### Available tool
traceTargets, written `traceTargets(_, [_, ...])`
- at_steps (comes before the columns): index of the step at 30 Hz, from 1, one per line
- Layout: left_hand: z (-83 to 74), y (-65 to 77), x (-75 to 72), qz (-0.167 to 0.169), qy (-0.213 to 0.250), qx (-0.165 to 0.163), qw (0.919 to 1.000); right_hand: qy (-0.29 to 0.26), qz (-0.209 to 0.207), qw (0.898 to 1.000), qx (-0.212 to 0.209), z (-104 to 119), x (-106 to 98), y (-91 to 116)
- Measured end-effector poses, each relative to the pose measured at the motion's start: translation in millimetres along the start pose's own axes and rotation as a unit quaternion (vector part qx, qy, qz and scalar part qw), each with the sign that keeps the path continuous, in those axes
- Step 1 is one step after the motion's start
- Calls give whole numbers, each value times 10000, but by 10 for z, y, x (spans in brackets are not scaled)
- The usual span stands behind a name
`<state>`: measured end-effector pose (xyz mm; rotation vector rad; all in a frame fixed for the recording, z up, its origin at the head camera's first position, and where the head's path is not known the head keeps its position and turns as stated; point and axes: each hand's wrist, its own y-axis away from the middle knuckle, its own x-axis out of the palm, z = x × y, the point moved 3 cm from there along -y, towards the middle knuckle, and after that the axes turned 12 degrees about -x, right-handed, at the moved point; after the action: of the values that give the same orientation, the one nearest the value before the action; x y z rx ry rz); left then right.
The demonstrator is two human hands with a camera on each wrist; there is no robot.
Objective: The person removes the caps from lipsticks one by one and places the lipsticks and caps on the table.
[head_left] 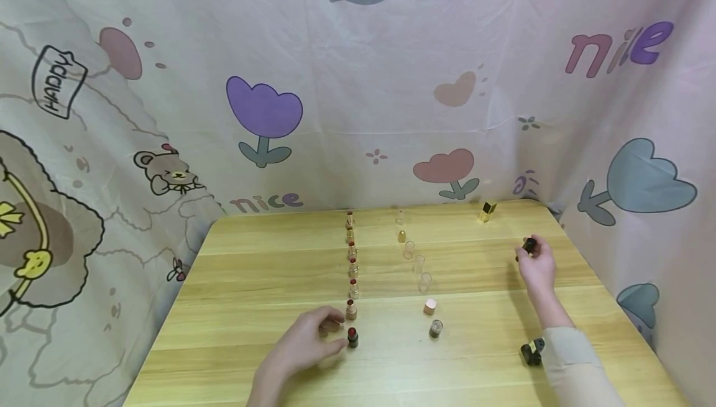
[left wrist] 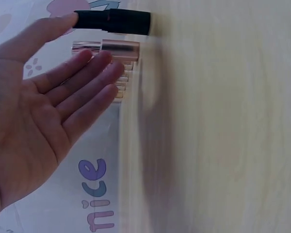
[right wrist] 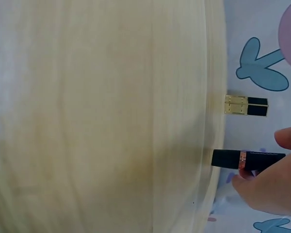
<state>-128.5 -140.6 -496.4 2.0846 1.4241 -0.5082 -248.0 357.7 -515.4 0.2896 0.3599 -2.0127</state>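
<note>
In the head view my left hand (head_left: pixel 304 342) lies beside an uncapped black lipstick (head_left: pixel 352 337) that stands at the near end of a row of uncapped lipsticks (head_left: pixel 353 268). Its fingers are extended and spread, and in the left wrist view the thumb tip meets the top of the black lipstick (left wrist: pixel 126 22). A rose-gold lipstick (left wrist: pixel 120 49) stands just behind the fingertips. At the right, my right hand (head_left: pixel 538 268) grips a black lipstick tube with a rose-gold band (right wrist: pixel 242 159) between thumb and fingers, upright close over the table.
Right of the row runs a line of caps, some clear, with a pink cap (head_left: pixel 429 306) and a dark-based clear cap (head_left: pixel 436 329) nearest. A gold-and-black lipstick (head_left: pixel 487 211) stands at the back right. Black tubes (head_left: pixel 532 352) stand near the right sleeve. A printed curtain (head_left: pixel 358 84) surrounds the table.
</note>
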Motion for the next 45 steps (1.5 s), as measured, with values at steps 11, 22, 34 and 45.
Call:
traceTargets(11, [-87, -19, -105, -936, 97, -116, 9955, 150, -80, 9998, -42, 6, 45, 11])
traceTargets(22, [-280, -218, -182, -1053, 112, 29, 9944, 138, 74, 9994, -312, 53, 154, 92])
traceTargets(34, [-415, -378, -169, -1050, 159, 299, 9939, 305, 268, 9984, -400, 84, 272, 119])
traceTargets(45, [-492, -432, -163, -1053, 62, 398, 9936, -373, 308, 9986, -198, 88, 363, 121])
